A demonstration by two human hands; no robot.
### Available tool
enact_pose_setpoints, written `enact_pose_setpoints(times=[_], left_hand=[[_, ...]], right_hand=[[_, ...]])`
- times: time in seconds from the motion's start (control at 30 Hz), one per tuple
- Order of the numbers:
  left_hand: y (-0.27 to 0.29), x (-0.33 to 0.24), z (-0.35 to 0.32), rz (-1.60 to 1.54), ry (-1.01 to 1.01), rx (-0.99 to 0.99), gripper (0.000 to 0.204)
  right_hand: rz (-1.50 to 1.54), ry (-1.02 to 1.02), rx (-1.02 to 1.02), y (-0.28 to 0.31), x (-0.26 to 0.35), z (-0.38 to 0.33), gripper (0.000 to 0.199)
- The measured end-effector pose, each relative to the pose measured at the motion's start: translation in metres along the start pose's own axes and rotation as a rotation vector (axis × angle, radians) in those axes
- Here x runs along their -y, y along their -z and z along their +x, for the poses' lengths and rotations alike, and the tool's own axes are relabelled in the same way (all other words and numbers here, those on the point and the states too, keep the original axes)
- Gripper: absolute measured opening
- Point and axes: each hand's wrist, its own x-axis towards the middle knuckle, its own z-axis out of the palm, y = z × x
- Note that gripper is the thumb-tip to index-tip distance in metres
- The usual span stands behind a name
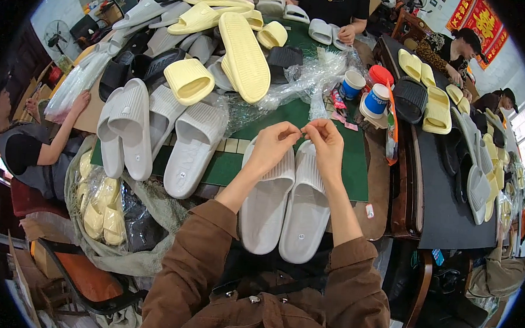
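Two grey slide slippers lie side by side at the table's near edge, toes pointing away: the left slipper [264, 214] and the right slipper [304, 219]. Over their toe ends, my left hand [275, 144] and my right hand [325, 140] meet with thumbs and forefingers pinched together. A tiny dark bit shows between the fingertips; it is too small to name. To the left, more grey slippers [193, 151] rest on the green table mat [357, 175], beside a leaning pair [131, 127].
Behind lies a heap of yellow slippers [244, 56], grey and black ones, and crumpled clear plastic film [302, 77]. Blue-and-white cups [376, 100] stand at the right. A sack [101, 241] of bagged slippers sits lower left. Co-workers sit around, one hand [346, 33] touching grey slippers.
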Motion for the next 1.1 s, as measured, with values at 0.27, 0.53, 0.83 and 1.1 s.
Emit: enact_pose_setpoints(times=[0.27,0.53,0.83,1.1], left_hand=[[-0.003,0.003,-0.003,0.023,-0.033,-0.072,0.012],[-0.005,0.009,-0.003,0.076,-0.061,-0.13,0.012],[-0.007,0.007,-0.007,0.216,-0.135,-0.182,0.01],[-0.006,0.01,-0.005,0.233,-0.116,-0.192,0.011]], right_hand=[[0.117,-0.087,-0.03,0.007,-0.004,0.001,0.012],[0.057,-0.201,0.105,0.003,-0.003,0.0,0.015],[-0.007,-0.094,0.033,0.006,-0.01,0.0,0.014],[-0.021,-0.098,0.038,0.003,-0.007,0.0,0.014]])
